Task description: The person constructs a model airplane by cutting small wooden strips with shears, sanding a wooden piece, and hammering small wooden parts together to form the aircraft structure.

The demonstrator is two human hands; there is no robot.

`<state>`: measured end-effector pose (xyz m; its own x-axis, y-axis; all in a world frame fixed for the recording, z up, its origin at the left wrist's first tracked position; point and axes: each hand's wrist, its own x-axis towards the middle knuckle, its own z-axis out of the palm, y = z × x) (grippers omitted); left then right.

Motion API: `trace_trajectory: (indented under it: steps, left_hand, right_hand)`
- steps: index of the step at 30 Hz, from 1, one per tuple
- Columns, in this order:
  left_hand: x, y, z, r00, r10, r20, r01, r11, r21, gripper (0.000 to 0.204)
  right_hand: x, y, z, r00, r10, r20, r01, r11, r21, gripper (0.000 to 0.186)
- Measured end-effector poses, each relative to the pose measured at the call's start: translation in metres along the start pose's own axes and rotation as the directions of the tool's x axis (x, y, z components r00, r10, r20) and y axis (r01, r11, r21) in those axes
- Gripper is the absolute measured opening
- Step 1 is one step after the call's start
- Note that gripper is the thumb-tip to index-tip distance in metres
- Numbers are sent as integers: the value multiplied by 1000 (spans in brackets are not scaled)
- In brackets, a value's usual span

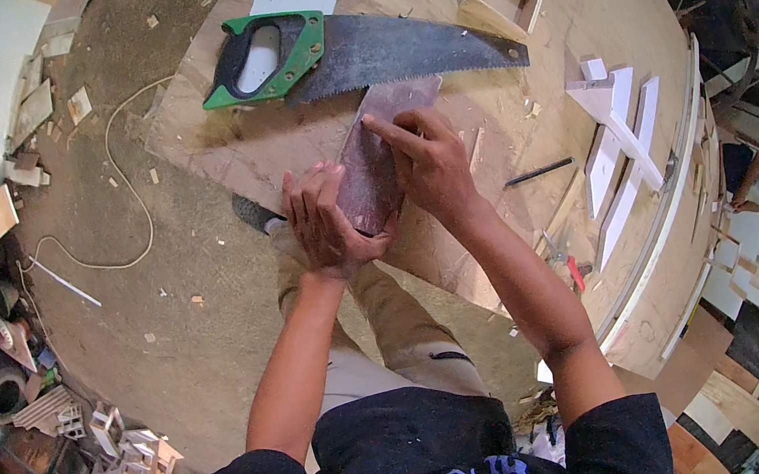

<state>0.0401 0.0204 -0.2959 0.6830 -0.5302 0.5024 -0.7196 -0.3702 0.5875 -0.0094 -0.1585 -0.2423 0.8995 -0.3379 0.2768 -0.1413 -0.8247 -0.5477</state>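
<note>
Left hand (323,214) wraps the near end of a reddish-brown sheet (367,188); the right hand (433,165) holds its right side, forefinger stretched across the surface. The step looks like steadying the sheet, and the next move seems to call for firm grips. Its far end reaches the handsaw (407,44), though contact is hard to tell. Beyond sits an open wooden box (489,12).

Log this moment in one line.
Left hand: holding brown sheet by near end | Right hand: at sheet's right side | Saw: on table, beyond both hands
</note>
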Motion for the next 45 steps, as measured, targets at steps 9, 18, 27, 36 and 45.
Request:
trace_trajectory:
  steps: [9, 18, 27, 36, 45]
  left_hand:
    - [1, -1, -1, 1000, -10, 12, 10, 1000, -23, 84]
    - [-2, -3, 0, 1000, -8, 9, 8, 1000, -10, 83]
    - [-1, -2, -1, 1000, -5, 12, 6, 1000, -17, 79]
    - [-3, -1, 0, 1000, 3, 14, -3, 1000, -25, 71]
    - [-6, -6, 4, 1000, 20, -8, -21, 1000, -23, 70]
  right_hand:
    - [-15, -4, 11, 998, -22, 64, 20, 999, 28, 52]
    - [-16, 0, 7, 998, -44, 40, 45, 999, -27, 51]
    - [-25, -6, 8, 1000, -2, 12, 2, 1000, -4, 59]
    - [-23, 4, 19, 996, -79, -29, 79, 997, -5, 49]
    - [-25, -17, 24, 995, -92, -34, 95, 993, 73, 39]
